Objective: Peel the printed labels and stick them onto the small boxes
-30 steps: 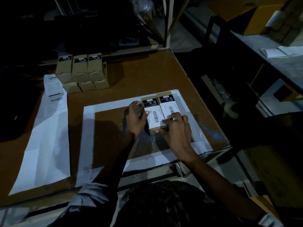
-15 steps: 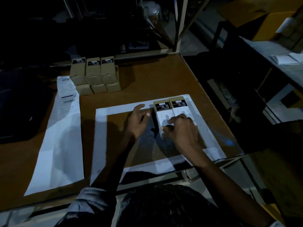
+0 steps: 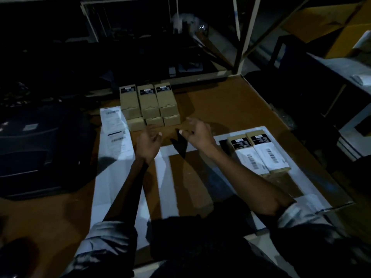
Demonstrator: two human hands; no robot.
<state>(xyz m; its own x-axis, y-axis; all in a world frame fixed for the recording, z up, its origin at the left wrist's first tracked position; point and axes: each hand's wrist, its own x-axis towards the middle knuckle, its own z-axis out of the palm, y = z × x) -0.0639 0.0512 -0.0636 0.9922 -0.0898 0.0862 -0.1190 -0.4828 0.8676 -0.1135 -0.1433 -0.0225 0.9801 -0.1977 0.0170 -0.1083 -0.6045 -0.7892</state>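
Hands are hovering over the table (image 3: 230,101), both holding nothing, fingers loosely spread. Left hand (image 3: 148,142) is sitting at about 12 o'clock from frame centre, right hand (image 3: 197,133) just beside it toward 1 o'clock; the two are apart, not touching each other or any box. Stack of small boxes (image 3: 149,105) is sitting right past the fingertips at 12 o'clock: three tan boxes side by side with dark labels at their far ends, more boxes under them. Two labelled boxes (image 3: 259,151) are lying flat, touching side by side, at 3 o'clock on the white taped frame (image 3: 162,177); each is carrying a dark label at the far end and a white barcode label nearer the person. Label sheet (image 3: 114,125) with print on it is lying at 10 o'clock, just left of the stack, on a long white strip. Dark bulky object (image 3: 40,149) is sitting at 9 o'clock; lighting is too dim to say what it is. Rolled grey sleeves are showing at both forearms.
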